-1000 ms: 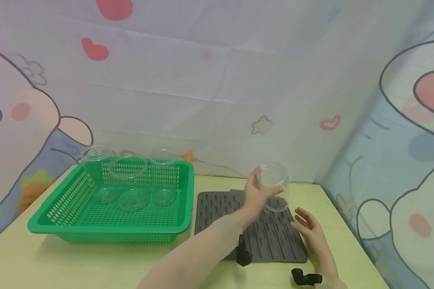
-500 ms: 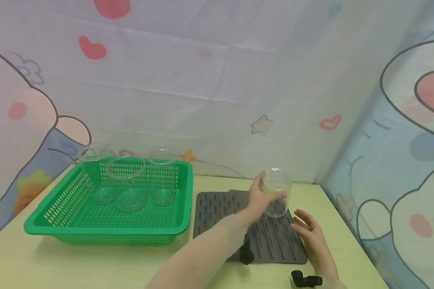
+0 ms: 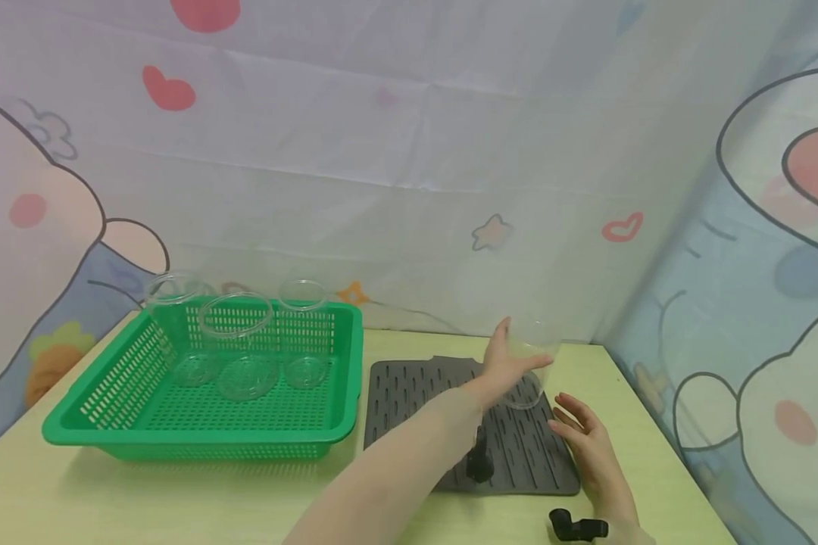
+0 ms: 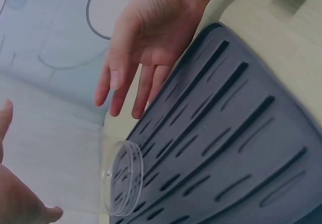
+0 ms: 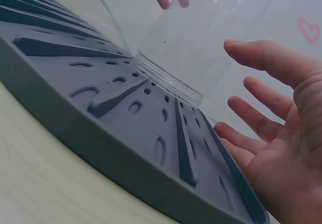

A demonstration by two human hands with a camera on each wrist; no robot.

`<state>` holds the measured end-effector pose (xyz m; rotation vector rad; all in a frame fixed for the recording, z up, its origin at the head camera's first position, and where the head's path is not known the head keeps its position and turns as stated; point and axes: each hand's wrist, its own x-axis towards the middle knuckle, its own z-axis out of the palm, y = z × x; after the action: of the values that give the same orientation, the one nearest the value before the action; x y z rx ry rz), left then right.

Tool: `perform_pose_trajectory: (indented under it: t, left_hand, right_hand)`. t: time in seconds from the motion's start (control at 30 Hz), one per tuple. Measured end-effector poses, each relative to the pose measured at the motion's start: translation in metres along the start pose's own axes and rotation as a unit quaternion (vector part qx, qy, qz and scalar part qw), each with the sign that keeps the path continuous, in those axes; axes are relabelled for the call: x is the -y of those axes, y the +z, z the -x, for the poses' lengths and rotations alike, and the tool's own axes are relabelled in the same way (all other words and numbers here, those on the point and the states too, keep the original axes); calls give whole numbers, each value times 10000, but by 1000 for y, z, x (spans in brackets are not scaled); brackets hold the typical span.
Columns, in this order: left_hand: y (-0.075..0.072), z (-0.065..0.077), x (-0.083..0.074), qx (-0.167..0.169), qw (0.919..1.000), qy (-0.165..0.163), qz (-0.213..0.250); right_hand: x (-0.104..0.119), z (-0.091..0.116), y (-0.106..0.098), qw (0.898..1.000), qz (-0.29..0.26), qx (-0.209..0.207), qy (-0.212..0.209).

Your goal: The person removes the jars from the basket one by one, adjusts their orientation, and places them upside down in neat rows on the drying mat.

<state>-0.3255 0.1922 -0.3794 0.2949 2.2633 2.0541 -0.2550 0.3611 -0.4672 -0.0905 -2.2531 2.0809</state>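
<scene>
Toward the tabletop's far right corner, left hand grips clear cup above grey mat, right hand relaxed, empty; full base contact should precede release.

A pale yellow table spreads underneath. A green basket sits on it towards ten o'clock; a grey slotted mat lies flat towards two.

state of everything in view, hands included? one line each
Left hand: fingers and thumb around the held cup
Held cup: narrow end down, contact with mat unclear
Right hand: holding nothing, fingers spread loosely
Three clear cups: standing rim up in the basket
Green basket: upright on the table
Grey mat: flat on the table
</scene>
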Motion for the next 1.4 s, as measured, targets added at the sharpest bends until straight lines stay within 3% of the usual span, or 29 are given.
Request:
perform_pose_trajectory:
  t: [0.3,0.57,0.77,1.0,1.13,1.27,1.4]
  left_hand:
    - [-12,0,-14,496,9973,-140,-532]
    - [-27,8,-17,677,9973,-231,-183]
    - [-49,19,-21,641,9977,-194,-63]
    - [-94,45,-29,993,9934,-230,518]
    - [-128,61,-33,1110,9917,-6,643]
    - [-162,79,-36,1052,9917,306,674]
    - [-200,101,-37,792,9930,490,722]
  right_hand:
    - [2,0,6,9999,-110,62,25]
    - [2,2,3,9999,-136,61,-61]
    - [0,2,1,9999,-134,37,-4]
    - [-2,3,-1,9997,-200,31,98]
    - [-1,2,-2,9999,-125,55,85]
    - [1,0,-2,9998,-33,39,189]
    - [-2,1,0,9997,-239,6,67]
